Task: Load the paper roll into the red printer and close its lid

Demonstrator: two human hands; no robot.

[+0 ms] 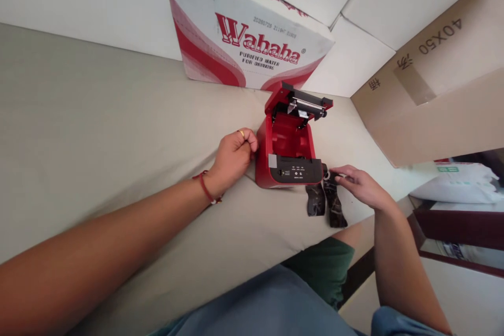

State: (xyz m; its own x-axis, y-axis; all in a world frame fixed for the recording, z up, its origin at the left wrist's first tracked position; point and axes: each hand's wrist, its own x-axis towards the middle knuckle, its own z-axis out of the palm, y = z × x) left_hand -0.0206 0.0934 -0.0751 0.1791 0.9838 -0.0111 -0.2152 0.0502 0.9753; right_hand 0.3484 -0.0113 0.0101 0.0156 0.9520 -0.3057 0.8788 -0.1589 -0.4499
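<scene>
A red thermal-style printer stands on the pale surface with its black-edged lid raised, showing a hollow red inside. Along its front runs a black panel with small buttons. My left hand is curled closed against the printer's left side; its fingertips are partly hidden, so whatever they hold cannot be made out. At the right front corner, my right hand pinches a small roll of black ribbon by its end. Wrinkled lengths of black film hang or lie below it, beside the printer.
Behind the printer leans a white and red Wahaha water carton. A large brown cardboard box stands at the right. White plastic bags lie beyond my right arm, over a dark red shelf edge.
</scene>
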